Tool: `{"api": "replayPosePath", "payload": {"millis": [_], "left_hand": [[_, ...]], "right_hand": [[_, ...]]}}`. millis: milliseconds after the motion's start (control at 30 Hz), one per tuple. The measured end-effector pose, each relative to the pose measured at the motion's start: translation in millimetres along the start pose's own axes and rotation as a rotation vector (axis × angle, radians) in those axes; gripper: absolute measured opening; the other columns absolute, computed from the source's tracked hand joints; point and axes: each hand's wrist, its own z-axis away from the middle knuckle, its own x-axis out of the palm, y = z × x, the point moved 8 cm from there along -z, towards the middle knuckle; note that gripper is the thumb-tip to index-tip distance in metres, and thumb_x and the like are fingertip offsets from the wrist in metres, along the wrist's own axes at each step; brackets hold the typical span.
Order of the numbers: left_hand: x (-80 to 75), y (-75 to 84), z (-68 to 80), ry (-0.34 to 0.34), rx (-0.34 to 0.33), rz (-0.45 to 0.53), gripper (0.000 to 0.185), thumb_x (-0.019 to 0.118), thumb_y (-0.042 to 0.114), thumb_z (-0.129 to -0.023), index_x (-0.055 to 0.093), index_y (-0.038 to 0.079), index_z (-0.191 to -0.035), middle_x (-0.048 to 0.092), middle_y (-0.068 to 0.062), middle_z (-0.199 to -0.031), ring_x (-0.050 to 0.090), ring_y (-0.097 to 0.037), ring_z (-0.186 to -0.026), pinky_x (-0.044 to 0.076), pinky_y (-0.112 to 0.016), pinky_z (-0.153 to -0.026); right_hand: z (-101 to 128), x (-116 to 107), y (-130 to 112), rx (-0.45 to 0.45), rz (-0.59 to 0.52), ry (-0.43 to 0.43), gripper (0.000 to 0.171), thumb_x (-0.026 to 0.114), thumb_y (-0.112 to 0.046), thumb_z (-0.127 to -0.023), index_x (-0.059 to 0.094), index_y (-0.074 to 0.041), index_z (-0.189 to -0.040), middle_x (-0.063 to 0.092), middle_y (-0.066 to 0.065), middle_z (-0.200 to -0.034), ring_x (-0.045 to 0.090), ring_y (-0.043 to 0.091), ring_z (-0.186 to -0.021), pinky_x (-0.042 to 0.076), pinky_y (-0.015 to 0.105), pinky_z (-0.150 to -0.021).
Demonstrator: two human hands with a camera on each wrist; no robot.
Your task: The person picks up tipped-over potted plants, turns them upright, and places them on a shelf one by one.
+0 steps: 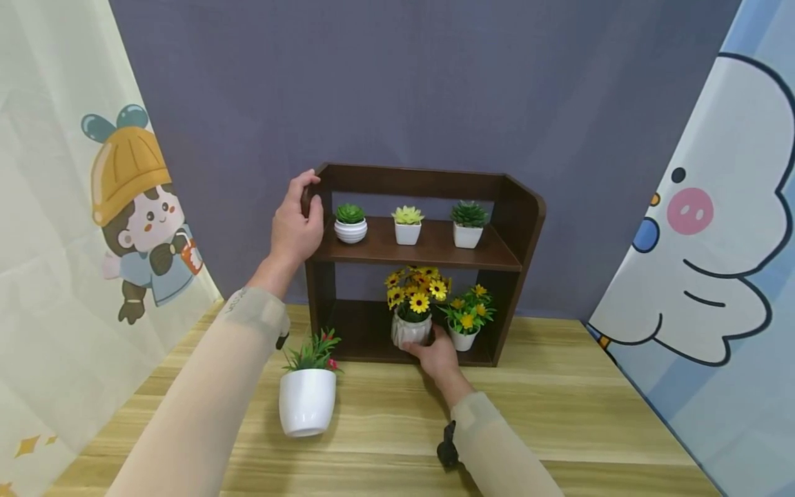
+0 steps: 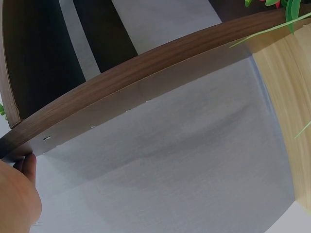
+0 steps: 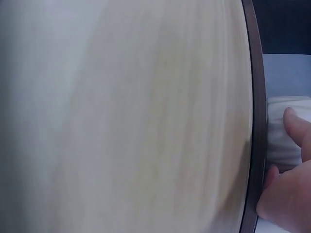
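Note:
My left hand [image 1: 298, 221] grips the upper left side panel of a dark brown two-tier shelf [image 1: 422, 260]; in the left wrist view its fingertips [image 2: 30, 167] press that panel's edge. On the lower tier, my right hand [image 1: 439, 357] holds a ribbed whitish pot [image 1: 410, 331] of yellow sunflower-like blooms [image 1: 419, 290], thumb across its front. The right wrist view shows the thumb [image 3: 294, 124] on the pot [image 3: 282, 141], just behind the shelf's front edge. Right beside this hand stands a small white pot [image 1: 463, 338] with yellow flowers and green leaves.
Three small succulents line the upper tier: a round-potted one [image 1: 350, 224], a pale one [image 1: 407, 226] and a dark green one [image 1: 468, 224]. A larger white pot [image 1: 307, 404] with red-flowered greenery stands on the wooden table [image 1: 373, 428], in front of the shelf's left end.

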Motion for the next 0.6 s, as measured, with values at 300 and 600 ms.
{"api": "replayPosePath", "payload": {"millis": [300,600], "left_hand": [[0.0,0.0,0.0,0.000,-0.003,-0.001,0.039,0.050,0.023,-0.114,0.055,0.018,-0.152,0.051,0.002,-0.172,0.065,-0.044,-0.135,0.050,-0.063,-0.107],[0.0,-0.3,0.1,-0.004,-0.008,0.001,0.038,0.050,0.023,-0.114,0.055,0.019,-0.151,0.050,0.005,-0.172,0.062,-0.041,-0.142,0.050,-0.063,-0.109]], "right_hand": [[-1.7,0.7,1.9,0.017,-0.004,0.001,0.084,0.086,-0.021,-0.095,0.042,0.010,-0.160,0.052,0.032,-0.161,0.050,0.050,-0.150,0.043,0.060,-0.122],[-0.6,0.2,0.8,0.017,-0.002,-0.012,0.085,0.086,-0.022,-0.096,0.042,0.010,-0.160,0.051,0.033,-0.162,0.049,0.050,-0.151,0.043,0.061,-0.123]]}}
